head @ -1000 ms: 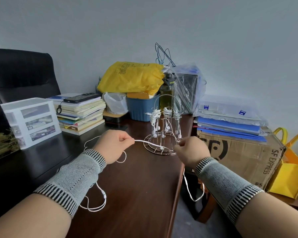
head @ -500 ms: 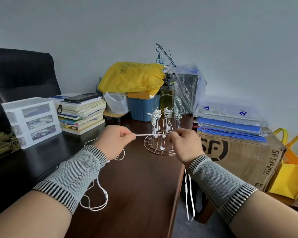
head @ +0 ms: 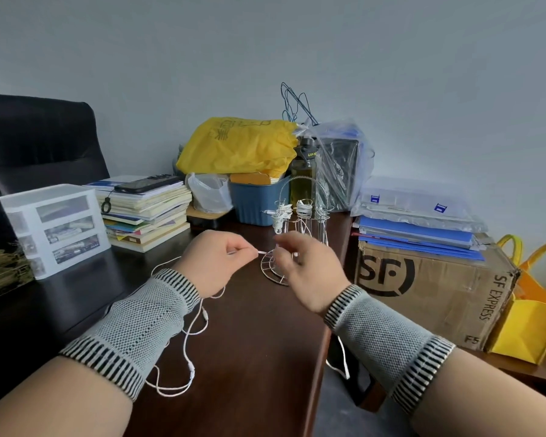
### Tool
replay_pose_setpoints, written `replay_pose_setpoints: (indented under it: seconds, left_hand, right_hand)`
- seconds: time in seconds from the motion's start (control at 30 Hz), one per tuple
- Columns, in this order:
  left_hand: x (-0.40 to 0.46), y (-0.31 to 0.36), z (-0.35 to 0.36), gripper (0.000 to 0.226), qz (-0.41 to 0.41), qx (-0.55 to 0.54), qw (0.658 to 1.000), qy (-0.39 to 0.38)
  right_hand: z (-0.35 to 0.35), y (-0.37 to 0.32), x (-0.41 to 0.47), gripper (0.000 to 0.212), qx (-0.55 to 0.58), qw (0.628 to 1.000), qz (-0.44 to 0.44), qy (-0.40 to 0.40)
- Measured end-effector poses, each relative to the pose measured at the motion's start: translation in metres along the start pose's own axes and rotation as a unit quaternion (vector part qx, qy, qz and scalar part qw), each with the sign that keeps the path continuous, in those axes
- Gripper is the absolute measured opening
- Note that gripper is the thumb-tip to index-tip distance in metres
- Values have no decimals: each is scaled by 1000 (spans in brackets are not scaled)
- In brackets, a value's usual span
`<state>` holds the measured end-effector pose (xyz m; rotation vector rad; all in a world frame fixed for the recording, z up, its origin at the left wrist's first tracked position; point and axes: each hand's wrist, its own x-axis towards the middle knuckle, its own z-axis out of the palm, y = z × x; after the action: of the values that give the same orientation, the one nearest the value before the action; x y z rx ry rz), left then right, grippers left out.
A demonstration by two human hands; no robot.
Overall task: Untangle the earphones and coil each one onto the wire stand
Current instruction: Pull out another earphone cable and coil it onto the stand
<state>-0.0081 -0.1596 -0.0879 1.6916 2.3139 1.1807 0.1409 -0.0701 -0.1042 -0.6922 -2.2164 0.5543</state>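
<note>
Right now your left hand (head: 216, 261) has its grip pinched on a white earphone cord (head: 189, 345), with a short stub of it poking out past the fingertips toward the wire stand (head: 292, 244). From under that hand the cord drops onto the brown surface (head: 259, 342) and lies in loose loops near the front edge; part of it runs behind your grey wrist sleeve (head: 139, 326) and is hidden there.

Your right hand (head: 306, 272) is blurred. Its fingers are curled in front of the stand's round base, and a small white bit shows at them, but you cannot tell whether its grip is clamped on the cord or merely close to it. Below that wrist, another stretch of white cord hangs off the right edge of the surface, and where it joins the rest is hidden by the forearm.

The stand sits toward the far right corner of the surface, its lower half covered by your right hand. Its upright posts carry white coils near their tops; how many earphones are wound there is too tangled to count.

Behind it stand a blue bin (head: 259, 200) and a yellow bag (head: 240, 146).
</note>
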Motion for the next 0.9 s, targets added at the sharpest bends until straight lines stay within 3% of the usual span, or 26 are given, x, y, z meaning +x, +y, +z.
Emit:
replay_pose_setpoints:
  seconds: [0.07, 0.23, 0.53, 0.63, 0.73, 0.83, 0.9]
  left_hand:
    - [0, 6, 0, 14, 18, -13, 1000, -5]
    - [1, 8, -2, 26, 35, -32, 999, -13]
    - [-4, -18, -22, 13, -33, -36, 998, 30]
    - [-6, -22, -23, 11, -46, -36, 998, 35]
    - [-5, -19, -18, 13, -39, -40, 998, 34]
    - [-4, -7, -8, 12, -19, -40, 999, 16]
    - [-2, 0, -2, 14, 2, -40, 999, 5]
  right_hand:
    - [6, -8, -1, 25, 21, 999, -16, -33]
    - [1, -13, 3, 28, 27, 999, 32, 20]
    - [-29, 26, 7, 45, 36, 976, 169, 134]
    - [-29, 31, 7, 42, -2, 976, 182, 123]
    - [-21, 25, 7, 20, -45, 984, 166, 50]
    - [-9, 9, 3, 36, -25, 997, 65, 18]
    - [-1, -7, 0, 35, 31, 999, 1, -22]
